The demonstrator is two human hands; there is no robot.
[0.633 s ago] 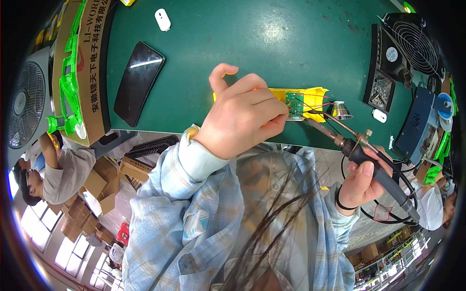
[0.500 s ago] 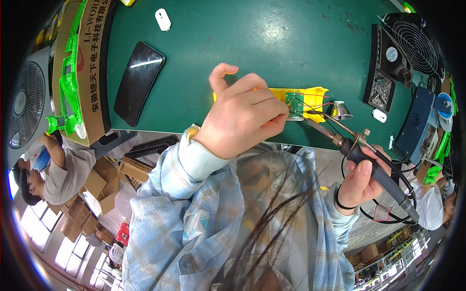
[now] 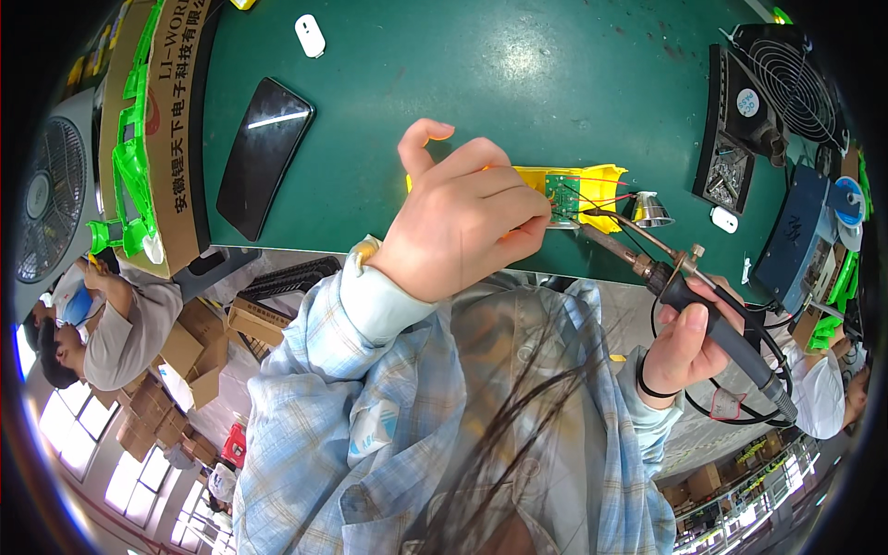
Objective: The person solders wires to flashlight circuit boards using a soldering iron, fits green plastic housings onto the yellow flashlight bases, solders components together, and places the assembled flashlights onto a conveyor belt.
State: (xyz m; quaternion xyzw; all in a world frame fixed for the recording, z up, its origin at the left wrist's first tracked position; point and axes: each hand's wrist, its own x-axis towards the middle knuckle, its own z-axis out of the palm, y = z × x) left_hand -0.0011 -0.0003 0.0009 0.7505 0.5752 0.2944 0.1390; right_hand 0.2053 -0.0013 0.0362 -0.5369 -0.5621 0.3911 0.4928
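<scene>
We see the right hand [image 3: 684,356] closed around the dark handle of a soldering iron [image 3: 742,350], thumb on the near side and fingers wrapped round the far side. A thin tube with a brass-coloured fitting runs along the iron's metal shaft, and the working end points left and away from us, reaching the right part of a small green circuit board [image 3: 560,188]. We cannot tell whether the tip touches it.

The left hand [image 3: 467,217] bends over the left part of the work, back of the hand up, index finger crooked out to the far left and the other fingers curled down by the board. Its fingertips are hidden, so we cannot tell whether it grips anything.

The board lies on an open yellow wrapping [image 3: 603,176] at the near edge of the green table [image 3: 518,102]. Thin red wires run right from it, toward a shiny metal cup [image 3: 651,213] just beside the wrapping.

Farther right we find a dark tray of small metal parts [image 3: 726,176], a little white device [image 3: 723,219] near it, a black fan [image 3: 791,88] beyond, and a blue box [image 3: 794,231] at the table's right end. On the left a black phone [image 3: 264,159] lies at a slant, with a second white device [image 3: 310,37] at the far side. A cardboard box [image 3: 180,139] stands along the left edge, and past it a grey fan [image 3: 46,194].
</scene>
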